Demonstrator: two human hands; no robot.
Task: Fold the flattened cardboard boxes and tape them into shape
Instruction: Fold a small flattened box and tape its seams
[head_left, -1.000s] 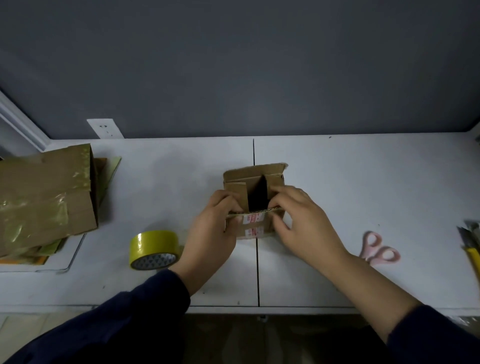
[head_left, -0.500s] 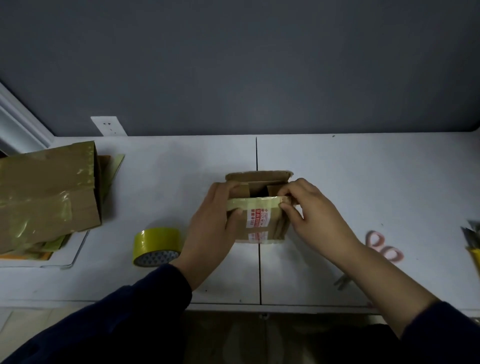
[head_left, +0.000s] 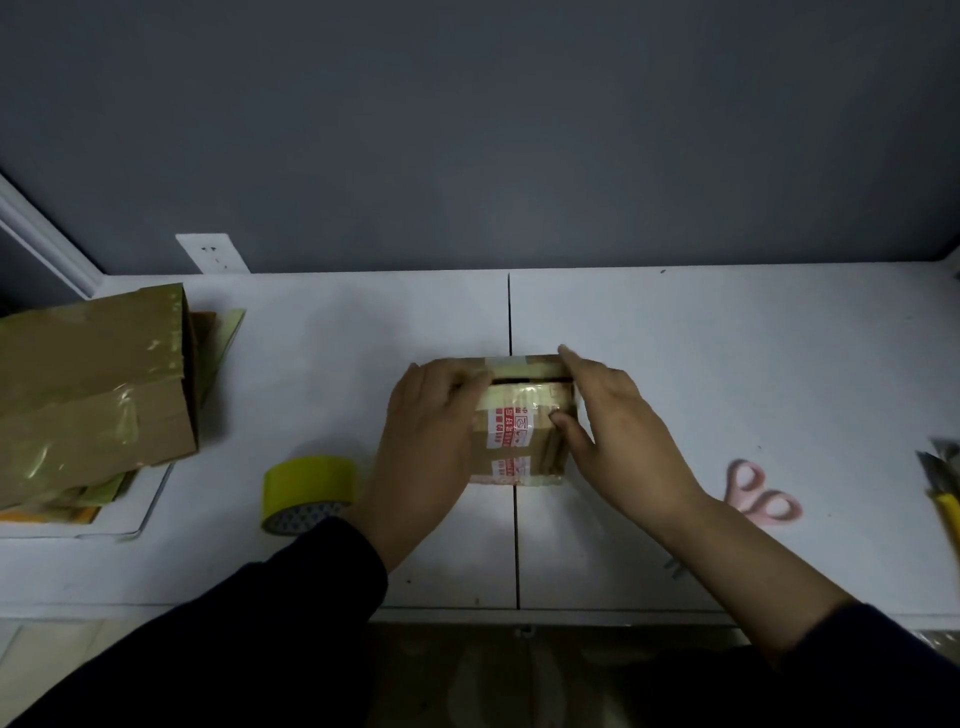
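Note:
A small brown cardboard box (head_left: 519, 415) with red-and-white labels and old tape stands on the white table (head_left: 727, 364), over the table's middle seam. My left hand (head_left: 426, 441) clasps its left side, fingers laid over the top flap. My right hand (head_left: 613, 421) clasps its right side, thumb on the near face. The two top flaps are folded down with a dark slit left between them. A roll of yellow tape (head_left: 306, 491) lies just left of my left wrist.
A larger taped cardboard box (head_left: 93, 384) rests on a pile of flat things at the left edge. Pink-handled scissors (head_left: 761, 493) lie to the right. A yellow-handled tool (head_left: 945, 499) sits at the far right edge. A wall socket (head_left: 210, 253) is behind.
The box's top flaps stood open a second ago; both hands have pressed them down so they nearly meet. The hands have moved outward to the box's sides.

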